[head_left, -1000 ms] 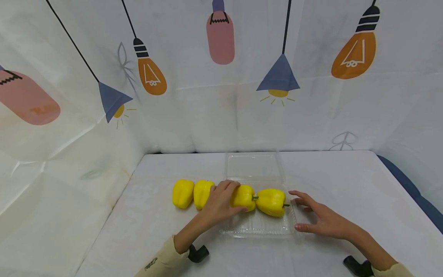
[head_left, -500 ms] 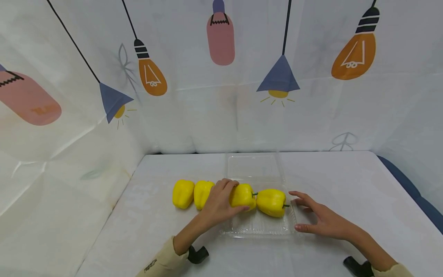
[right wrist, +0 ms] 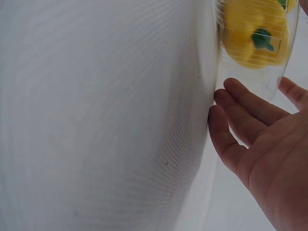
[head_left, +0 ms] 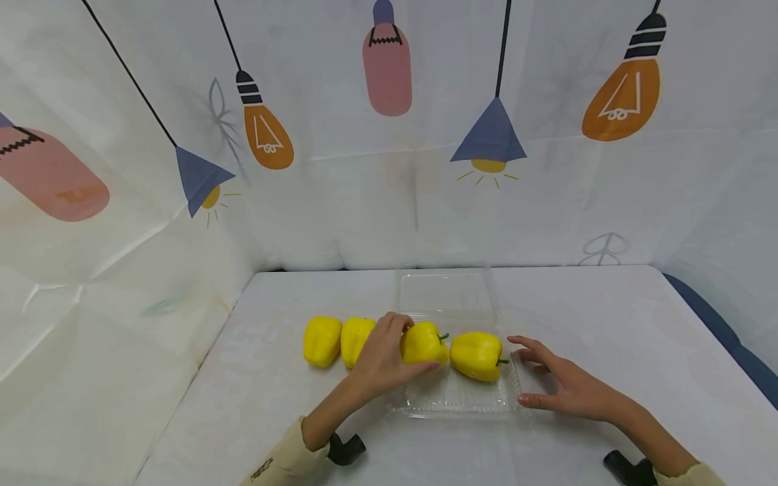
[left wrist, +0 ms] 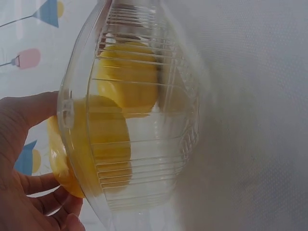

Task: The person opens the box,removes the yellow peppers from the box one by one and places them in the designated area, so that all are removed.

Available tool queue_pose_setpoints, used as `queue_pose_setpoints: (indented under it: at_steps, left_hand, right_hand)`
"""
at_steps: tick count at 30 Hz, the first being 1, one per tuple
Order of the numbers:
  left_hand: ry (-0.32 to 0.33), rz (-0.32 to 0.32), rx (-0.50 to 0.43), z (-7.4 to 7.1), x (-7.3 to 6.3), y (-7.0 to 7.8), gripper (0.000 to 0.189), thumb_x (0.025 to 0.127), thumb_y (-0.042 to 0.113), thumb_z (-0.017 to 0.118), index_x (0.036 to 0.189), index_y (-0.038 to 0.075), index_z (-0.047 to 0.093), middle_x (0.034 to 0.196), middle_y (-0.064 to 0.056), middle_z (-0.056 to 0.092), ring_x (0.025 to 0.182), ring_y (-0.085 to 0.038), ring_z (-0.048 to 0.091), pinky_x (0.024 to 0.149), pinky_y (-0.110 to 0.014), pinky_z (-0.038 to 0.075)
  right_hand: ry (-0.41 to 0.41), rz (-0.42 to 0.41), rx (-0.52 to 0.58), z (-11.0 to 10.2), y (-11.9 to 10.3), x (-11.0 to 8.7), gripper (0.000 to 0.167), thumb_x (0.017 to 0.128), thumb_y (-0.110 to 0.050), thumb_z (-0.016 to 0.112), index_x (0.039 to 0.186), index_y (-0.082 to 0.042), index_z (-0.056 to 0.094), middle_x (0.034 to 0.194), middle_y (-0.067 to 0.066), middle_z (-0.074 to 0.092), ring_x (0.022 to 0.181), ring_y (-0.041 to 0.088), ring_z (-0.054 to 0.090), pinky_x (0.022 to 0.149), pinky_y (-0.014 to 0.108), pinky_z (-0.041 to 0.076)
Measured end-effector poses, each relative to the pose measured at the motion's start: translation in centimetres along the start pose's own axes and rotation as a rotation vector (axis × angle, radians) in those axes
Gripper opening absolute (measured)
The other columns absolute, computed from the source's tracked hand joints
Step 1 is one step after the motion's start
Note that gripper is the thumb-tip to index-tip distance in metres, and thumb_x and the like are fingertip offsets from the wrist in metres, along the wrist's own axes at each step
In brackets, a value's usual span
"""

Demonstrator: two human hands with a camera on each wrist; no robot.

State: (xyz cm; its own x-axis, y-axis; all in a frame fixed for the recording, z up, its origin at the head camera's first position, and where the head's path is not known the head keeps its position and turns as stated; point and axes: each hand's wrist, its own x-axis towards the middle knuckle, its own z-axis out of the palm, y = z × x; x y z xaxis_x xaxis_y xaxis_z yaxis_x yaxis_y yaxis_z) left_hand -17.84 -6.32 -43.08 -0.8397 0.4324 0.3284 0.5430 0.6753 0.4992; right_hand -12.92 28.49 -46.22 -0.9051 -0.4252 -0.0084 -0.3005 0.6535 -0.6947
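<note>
My left hand [head_left: 384, 358] grips a yellow bell pepper [head_left: 423, 343], thumb on the near side and fingers on the far side. In the left wrist view, that pepper [left wrist: 60, 163] shows partly above the rim of a clear plastic clamshell container [left wrist: 163, 149] and partly through its wall. A second yellow bell pepper [head_left: 476, 356] lies inside the container, its green stem [right wrist: 263, 39] pointing right. Beside the container's right wall, my right hand [head_left: 568, 386] holds nothing, its fingers loosely bent and spread, fingertips close to the wall.
Two more yellow bell peppers [head_left: 322, 341] stand side by side on the white table [head_left: 261, 405], left of the container. The clear lid [head_left: 446, 291] lies folded back behind the container. A white printed curtain [head_left: 340, 202] hangs behind the table.
My left hand has shifted slightly left and back with its pepper, and a small gap now shows between it and the other pepper in the container. My right hand stays still.
</note>
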Motion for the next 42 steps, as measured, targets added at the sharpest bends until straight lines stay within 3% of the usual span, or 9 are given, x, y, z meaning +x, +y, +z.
queue_pose_setpoints:
  at_steps: [9,32,42]
  left_hand:
    - [-0.001,-0.073,-0.025,-0.4,-0.1,0.2,0.070,0.073,0.061,0.079,0.115,0.012,0.052,0.108,0.001,0.051,0.092,-0.012,0.048,0.081,-0.028,0.048]
    - [0.094,-0.216,-0.160,-1.2,-1.2,0.0,0.074,0.070,0.067,0.078,0.113,0.013,0.050,0.104,0.001,0.050,0.088,-0.015,0.050,0.077,-0.030,0.049]
    - [0.146,-0.238,-0.214,-1.9,-1.7,-0.5,0.072,0.070,0.063,0.080,0.109,0.012,0.049,0.099,0.001,0.050,0.088,-0.017,0.049,0.076,-0.033,0.048]
  right_hand:
    - [0.003,0.000,-0.008,0.2,0.3,0.0,0.090,0.084,-0.043,0.078,0.153,-0.025,0.024,0.139,0.016,0.052,0.120,0.040,0.053,0.089,0.061,0.046]
    - [0.005,0.009,-0.024,0.4,0.3,0.0,0.088,0.084,-0.044,0.077,0.153,-0.027,0.025,0.138,0.015,0.053,0.119,0.039,0.054,0.088,0.061,0.047]
    - [0.009,0.001,-0.031,0.5,0.4,0.1,0.088,0.084,-0.045,0.076,0.153,-0.028,0.024,0.138,0.015,0.053,0.118,0.039,0.055,0.088,0.061,0.047]
